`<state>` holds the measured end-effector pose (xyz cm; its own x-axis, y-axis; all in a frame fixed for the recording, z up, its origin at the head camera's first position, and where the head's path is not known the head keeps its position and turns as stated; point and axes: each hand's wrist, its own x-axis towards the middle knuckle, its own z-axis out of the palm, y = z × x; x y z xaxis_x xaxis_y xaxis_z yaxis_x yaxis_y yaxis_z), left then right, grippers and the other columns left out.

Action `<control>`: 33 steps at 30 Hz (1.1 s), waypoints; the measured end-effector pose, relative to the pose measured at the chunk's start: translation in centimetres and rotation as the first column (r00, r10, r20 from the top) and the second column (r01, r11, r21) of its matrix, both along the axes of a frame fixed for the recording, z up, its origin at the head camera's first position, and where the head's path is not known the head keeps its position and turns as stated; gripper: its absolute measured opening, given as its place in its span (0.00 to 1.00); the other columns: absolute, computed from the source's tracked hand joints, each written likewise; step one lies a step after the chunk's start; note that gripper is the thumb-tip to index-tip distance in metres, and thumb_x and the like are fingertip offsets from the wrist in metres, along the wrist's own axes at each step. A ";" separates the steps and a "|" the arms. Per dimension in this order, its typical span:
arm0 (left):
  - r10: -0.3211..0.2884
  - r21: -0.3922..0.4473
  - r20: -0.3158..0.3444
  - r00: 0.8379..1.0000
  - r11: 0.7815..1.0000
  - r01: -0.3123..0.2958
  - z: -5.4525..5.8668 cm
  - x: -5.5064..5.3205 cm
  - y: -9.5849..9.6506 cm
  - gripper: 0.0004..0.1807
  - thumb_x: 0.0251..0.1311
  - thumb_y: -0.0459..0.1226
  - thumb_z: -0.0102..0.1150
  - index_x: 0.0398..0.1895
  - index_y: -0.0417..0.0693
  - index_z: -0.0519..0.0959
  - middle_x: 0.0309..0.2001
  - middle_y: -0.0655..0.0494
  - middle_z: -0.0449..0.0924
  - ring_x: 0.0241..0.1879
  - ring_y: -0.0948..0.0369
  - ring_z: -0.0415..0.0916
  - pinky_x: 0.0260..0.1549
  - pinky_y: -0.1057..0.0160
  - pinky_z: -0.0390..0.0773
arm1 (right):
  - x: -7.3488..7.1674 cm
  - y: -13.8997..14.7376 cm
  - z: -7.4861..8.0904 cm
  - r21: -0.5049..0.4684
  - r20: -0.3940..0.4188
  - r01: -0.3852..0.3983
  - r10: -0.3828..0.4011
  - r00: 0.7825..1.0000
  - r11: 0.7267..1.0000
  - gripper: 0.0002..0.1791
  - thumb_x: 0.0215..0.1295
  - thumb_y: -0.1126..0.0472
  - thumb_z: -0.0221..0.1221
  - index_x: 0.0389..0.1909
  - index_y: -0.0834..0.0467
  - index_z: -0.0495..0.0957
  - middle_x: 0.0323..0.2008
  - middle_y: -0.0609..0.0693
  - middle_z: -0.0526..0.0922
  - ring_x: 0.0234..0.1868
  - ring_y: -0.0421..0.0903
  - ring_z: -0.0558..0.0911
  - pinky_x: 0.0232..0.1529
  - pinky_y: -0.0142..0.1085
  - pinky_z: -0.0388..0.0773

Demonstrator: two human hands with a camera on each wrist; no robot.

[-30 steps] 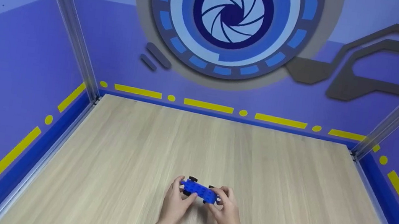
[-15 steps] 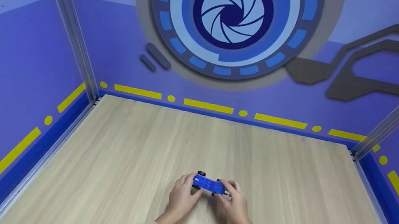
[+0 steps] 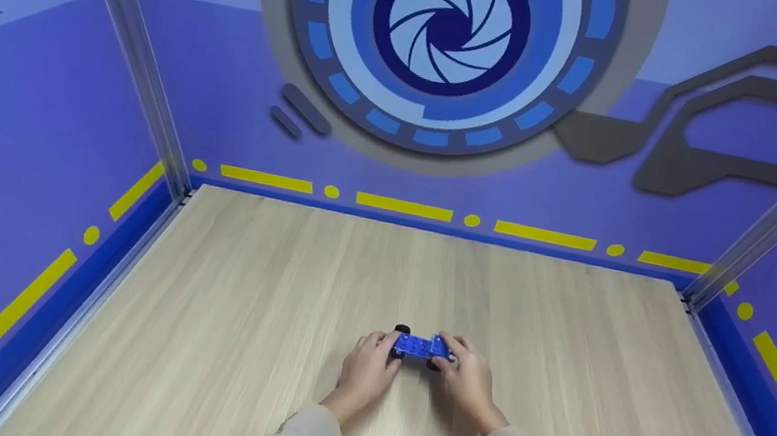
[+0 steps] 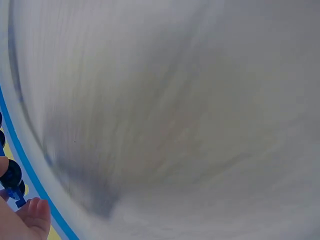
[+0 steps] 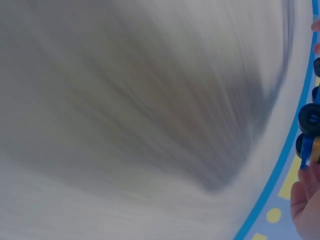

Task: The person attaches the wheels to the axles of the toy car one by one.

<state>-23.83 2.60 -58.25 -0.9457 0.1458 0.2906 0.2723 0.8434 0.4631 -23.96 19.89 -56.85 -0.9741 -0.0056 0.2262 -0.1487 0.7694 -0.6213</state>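
Both hands hold a small blue toy car (image 3: 414, 346) made of studded building bricks, with black wheels. My left hand (image 3: 369, 367) grips its left end, and my right hand (image 3: 469, 379) pinches the right end between thumb and fingers. Only part of the car enters the left wrist view, where a black wheel (image 4: 12, 174) shows at the left edge above the left hand's fingertips (image 4: 39, 207). At the right edge of the right wrist view, another wheel (image 5: 310, 119) and an orange piece (image 5: 315, 150) appear near the right hand. Fingers hide both ends of the car.
A pale wood-grain tabletop (image 3: 273, 293) lies below the hands, with their shadows on it. Blue panels with yellow marks (image 3: 403, 206) enclose its back and sides. Metal posts (image 3: 139, 58) stand at the two back corners.
Both hands have carried the toy car forward and to the right. The car has turned, so that it lies straighter across the view.
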 end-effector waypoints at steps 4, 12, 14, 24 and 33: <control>0.015 -0.017 0.038 0.999 1.000 -0.015 -0.4 -0.3 0.5 0.25 0.50 0.42 0.59 0.55 0.53 0.69 0.48 0.49 0.74 0.46 0.54 0.71 0.41 0.55 0.74 | -0.7 -0.2 -0.1 0.027 0.053 0.022 -0.023 0.998 0.999 0.24 0.55 0.62 0.58 0.55 0.55 0.71 0.52 0.57 0.73 0.52 0.55 0.74 0.52 0.49 0.68; 0.049 -0.057 0.084 0.995 0.997 -0.044 -1.3 -0.5 1.2 0.25 0.52 0.43 0.57 0.55 0.51 0.69 0.48 0.49 0.74 0.46 0.53 0.71 0.40 0.55 0.74 | -1.1 -0.1 -1.0 0.061 0.068 0.009 -0.013 0.998 0.998 0.23 0.54 0.62 0.59 0.53 0.57 0.72 0.52 0.60 0.73 0.53 0.57 0.72 0.52 0.50 0.68; 0.048 -0.057 0.090 0.995 0.997 -0.043 -1.5 -0.4 1.2 0.25 0.52 0.43 0.57 0.55 0.52 0.69 0.48 0.49 0.74 0.46 0.54 0.72 0.40 0.56 0.74 | -1.2 0.0 -1.2 0.048 0.072 0.004 -0.008 0.997 0.999 0.23 0.53 0.63 0.59 0.53 0.57 0.72 0.52 0.61 0.73 0.53 0.57 0.72 0.52 0.50 0.68; 0.059 -0.098 0.082 0.995 0.994 -0.051 -1.9 -0.5 1.1 0.25 0.52 0.44 0.57 0.55 0.53 0.70 0.49 0.50 0.74 0.48 0.54 0.69 0.45 0.57 0.71 | -1.2 0.0 -1.6 0.026 0.096 0.004 -0.006 0.995 1.000 0.23 0.53 0.64 0.60 0.53 0.56 0.73 0.51 0.58 0.74 0.52 0.56 0.73 0.51 0.49 0.69; 0.051 -0.060 0.090 0.995 0.997 -0.045 -1.8 -0.5 1.1 0.25 0.51 0.43 0.58 0.55 0.51 0.71 0.52 0.48 0.72 0.51 0.52 0.68 0.47 0.55 0.69 | -1.4 0.0 -1.6 0.009 0.117 0.014 -0.015 0.993 1.000 0.24 0.53 0.64 0.60 0.53 0.56 0.72 0.52 0.59 0.73 0.52 0.56 0.73 0.52 0.49 0.68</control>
<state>-24.34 3.71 -60.05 -0.9741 0.1135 0.1954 0.1897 0.8807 0.4341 -25.41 19.94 -58.45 -0.9938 0.0070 0.1106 -0.0644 0.7757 -0.6278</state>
